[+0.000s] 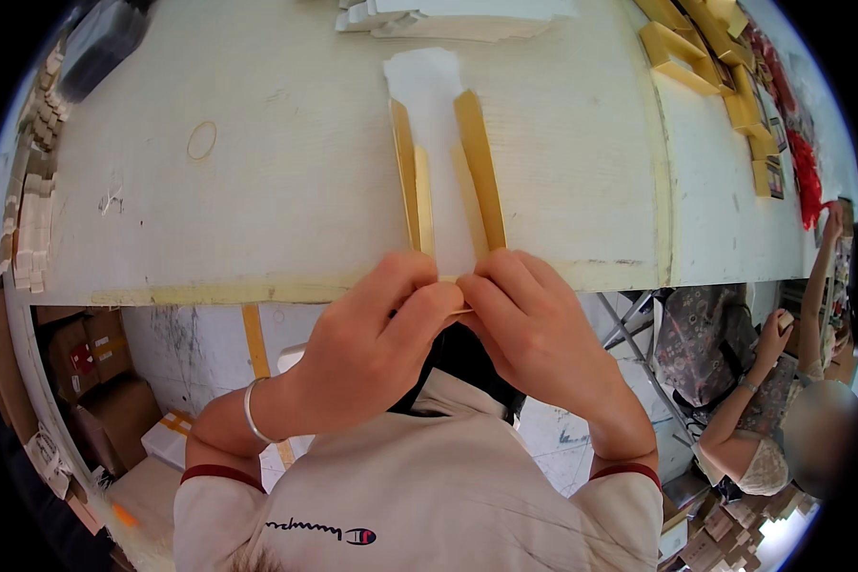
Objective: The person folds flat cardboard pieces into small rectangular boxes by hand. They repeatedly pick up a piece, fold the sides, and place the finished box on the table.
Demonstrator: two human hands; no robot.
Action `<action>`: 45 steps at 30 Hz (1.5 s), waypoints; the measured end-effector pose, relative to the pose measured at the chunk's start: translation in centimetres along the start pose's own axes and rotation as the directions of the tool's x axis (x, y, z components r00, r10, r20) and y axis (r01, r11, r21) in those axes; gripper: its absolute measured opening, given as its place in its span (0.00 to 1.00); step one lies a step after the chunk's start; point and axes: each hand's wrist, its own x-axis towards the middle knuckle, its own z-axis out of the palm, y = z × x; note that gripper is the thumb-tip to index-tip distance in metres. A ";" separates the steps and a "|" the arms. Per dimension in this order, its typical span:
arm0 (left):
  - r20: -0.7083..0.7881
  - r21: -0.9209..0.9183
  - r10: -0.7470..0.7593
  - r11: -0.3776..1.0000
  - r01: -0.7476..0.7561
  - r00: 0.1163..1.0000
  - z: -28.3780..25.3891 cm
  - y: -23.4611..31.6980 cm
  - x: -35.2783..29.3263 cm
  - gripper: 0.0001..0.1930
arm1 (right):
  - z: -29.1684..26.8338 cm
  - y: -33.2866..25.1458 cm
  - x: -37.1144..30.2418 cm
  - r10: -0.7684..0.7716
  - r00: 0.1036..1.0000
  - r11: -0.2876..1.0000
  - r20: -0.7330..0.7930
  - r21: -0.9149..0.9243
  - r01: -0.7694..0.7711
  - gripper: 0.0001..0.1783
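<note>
A partly folded cardboard box point(481, 167) lies lengthwise on the table in front of me. Its long side walls are gold and stand up, while the inner floor and the far end flap look white. At the near end, my left hand point(367, 329) pinches the left corner between thumb and fingers. Opposite it, my right hand point(534, 315) grips the right corner the same way. The two thumbs almost meet over the near edge, at the table's front rim. My fingers hide most of that near end.
Flat white card pieces point(458, 17) are stacked at the table's far side. Gold boxes point(682, 59) stand at the far right, near a red item point(804, 181). White cardboard stacks point(34, 229) line the left edge. A co-worker's hand point(774, 336) holds something small at right.
</note>
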 end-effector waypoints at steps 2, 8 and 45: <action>0.023 0.019 0.084 0.996 -0.084 0.996 0.3 -0.7 -0.1 0.09 | -0.5 -0.5 0.5 0.032 0.994 0.992 0.101 -0.122 -0.020 0.12; 0.087 -0.074 0.111 0.992 -0.105 0.990 -0.2 -1.1 0.5 0.09 | 0.3 0.5 0.2 0.054 0.998 0.975 -0.037 0.217 -0.045 0.13; 0.313 0.414 0.257 0.829 -0.375 0.914 -3.7 -1.1 5.2 0.15 | -1.5 1.7 3.0 -0.107 0.987 0.994 -0.121 -0.005 0.107 0.10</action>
